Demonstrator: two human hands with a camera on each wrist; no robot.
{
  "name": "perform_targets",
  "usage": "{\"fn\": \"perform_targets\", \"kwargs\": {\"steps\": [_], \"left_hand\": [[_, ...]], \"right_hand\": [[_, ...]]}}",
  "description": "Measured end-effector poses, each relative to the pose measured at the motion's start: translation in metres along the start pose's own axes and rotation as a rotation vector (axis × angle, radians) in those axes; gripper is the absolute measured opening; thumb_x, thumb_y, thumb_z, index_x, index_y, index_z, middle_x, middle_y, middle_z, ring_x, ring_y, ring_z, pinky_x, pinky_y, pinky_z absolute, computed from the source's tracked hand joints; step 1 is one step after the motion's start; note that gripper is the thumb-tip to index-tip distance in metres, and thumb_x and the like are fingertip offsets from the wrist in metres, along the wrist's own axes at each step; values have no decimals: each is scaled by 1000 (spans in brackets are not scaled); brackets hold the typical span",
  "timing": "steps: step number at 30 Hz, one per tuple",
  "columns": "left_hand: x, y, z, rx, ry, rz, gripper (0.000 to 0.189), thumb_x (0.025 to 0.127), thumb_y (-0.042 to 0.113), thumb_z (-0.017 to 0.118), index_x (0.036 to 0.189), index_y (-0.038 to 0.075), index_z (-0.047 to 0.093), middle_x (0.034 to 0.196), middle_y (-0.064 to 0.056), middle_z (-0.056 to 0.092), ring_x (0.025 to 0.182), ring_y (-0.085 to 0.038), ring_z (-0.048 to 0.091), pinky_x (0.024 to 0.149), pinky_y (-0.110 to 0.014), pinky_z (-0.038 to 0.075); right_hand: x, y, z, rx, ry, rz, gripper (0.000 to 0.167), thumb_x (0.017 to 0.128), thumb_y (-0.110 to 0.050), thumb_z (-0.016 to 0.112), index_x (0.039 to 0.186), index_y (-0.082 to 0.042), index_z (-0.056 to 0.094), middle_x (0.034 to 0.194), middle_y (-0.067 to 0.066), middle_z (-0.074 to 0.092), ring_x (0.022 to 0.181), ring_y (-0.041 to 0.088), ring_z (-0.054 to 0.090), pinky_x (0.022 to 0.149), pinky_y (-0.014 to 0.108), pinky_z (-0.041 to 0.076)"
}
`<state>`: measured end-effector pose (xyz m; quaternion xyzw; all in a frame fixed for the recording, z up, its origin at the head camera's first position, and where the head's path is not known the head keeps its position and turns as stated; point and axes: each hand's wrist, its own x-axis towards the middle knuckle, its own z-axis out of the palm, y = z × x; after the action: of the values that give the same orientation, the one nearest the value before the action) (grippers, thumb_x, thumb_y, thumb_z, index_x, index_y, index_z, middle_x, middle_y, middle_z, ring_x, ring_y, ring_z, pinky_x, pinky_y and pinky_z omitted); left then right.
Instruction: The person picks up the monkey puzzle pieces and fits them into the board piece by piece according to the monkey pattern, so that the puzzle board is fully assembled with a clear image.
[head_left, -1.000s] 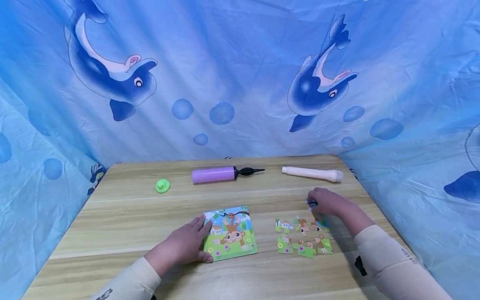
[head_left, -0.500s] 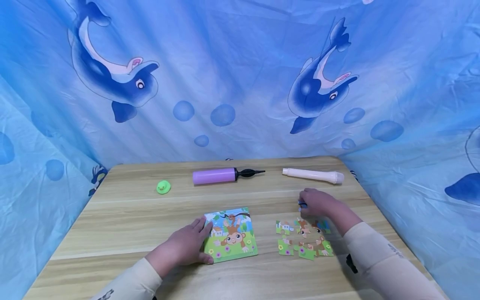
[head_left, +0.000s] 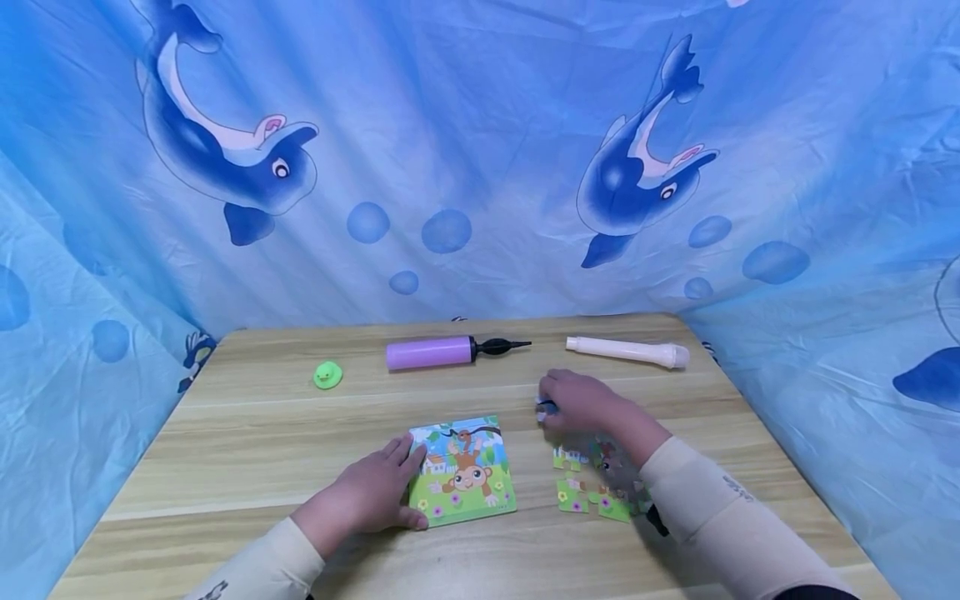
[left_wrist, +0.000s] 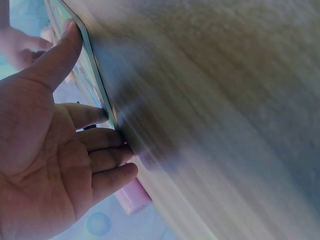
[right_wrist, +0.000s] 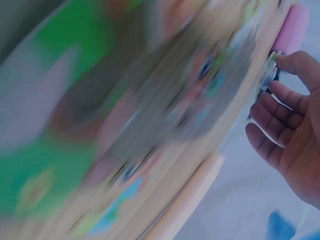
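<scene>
A square monkey picture board (head_left: 468,479) lies on the table, with my left hand (head_left: 371,492) resting along its left edge, thumb and fingers spread. In the left wrist view that hand's fingertips (left_wrist: 102,116) are at the board's rim. My right hand (head_left: 581,407) pinches a small blue jigsaw piece (head_left: 547,407) between thumb and fingers, just above the table to the right of the board's top corner. The same piece shows in the right wrist view. Several loose jigsaw pieces (head_left: 573,496) lie below the right forearm, which hides part of them.
Toward the back of the wooden table (head_left: 262,467) lie a purple hand pump (head_left: 431,353) with a black nozzle and a pale pink microphone-shaped stick (head_left: 626,350). A small green duck (head_left: 327,375) sits at the back left. Blue dolphin-print cloth (head_left: 480,150) surrounds the table.
My right hand has moved left with the jigsaw piece, from above the loose pieces toward the picture board. The left hand has stayed at the board's edge.
</scene>
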<state>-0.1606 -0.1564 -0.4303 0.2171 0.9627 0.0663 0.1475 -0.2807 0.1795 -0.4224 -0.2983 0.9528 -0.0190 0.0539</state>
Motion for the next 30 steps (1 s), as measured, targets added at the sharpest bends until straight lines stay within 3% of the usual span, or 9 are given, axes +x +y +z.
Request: {"fn": "perform_targets", "kwargs": {"steps": [4,7,12,15,24,30], "left_hand": [[1,0,2,5,5,5,103,75,62,74,150,3,37,158,-23,27,145,-41,30,114,-50,34],[2,1,2,9,13,14,102,75,62,73,150,3,37,158,-23,28,144,-41,30,114,-50,35],[2,2,1,1,14,10,102,75,61,74,150,3,37,158,-23,27,145,-41,30,113,-51,35],[1,1,1,1,12,-1,102,75,60,75,150,2,37,158,-23,28,145,-41,29,114,-51,35],[-3,-1,-3,0,29,13,103,74,60,76,148,-1,38,156,-26,29,143,-43,31,113,-52,35],[-1,-1,-1,4,23,11,104,73,61,75,149,0,38,157,-26,29,144,-42,30,113,-51,35]], "right_hand": [[12,-25,1,-59,36,-114,12,90,-28,65,92,-18,59,92,-6,53,79,10,47,67,28,47],[16,-35,-1,-54,24,-112,17,91,-27,65,103,-15,63,99,-4,57,87,12,53,75,30,51],[14,-34,-7,19,-182,25,39,88,-39,73,119,-17,62,116,0,57,103,17,57,87,38,51],[11,-34,-4,29,-260,37,44,83,-43,77,118,-21,61,119,-2,55,105,17,54,88,38,51],[10,-43,3,12,-226,-31,35,86,-35,76,117,-22,65,112,-6,59,106,14,56,95,35,50],[15,-43,4,105,-191,-67,25,85,-35,76,99,-22,60,94,-9,54,86,10,50,75,28,48]]}}
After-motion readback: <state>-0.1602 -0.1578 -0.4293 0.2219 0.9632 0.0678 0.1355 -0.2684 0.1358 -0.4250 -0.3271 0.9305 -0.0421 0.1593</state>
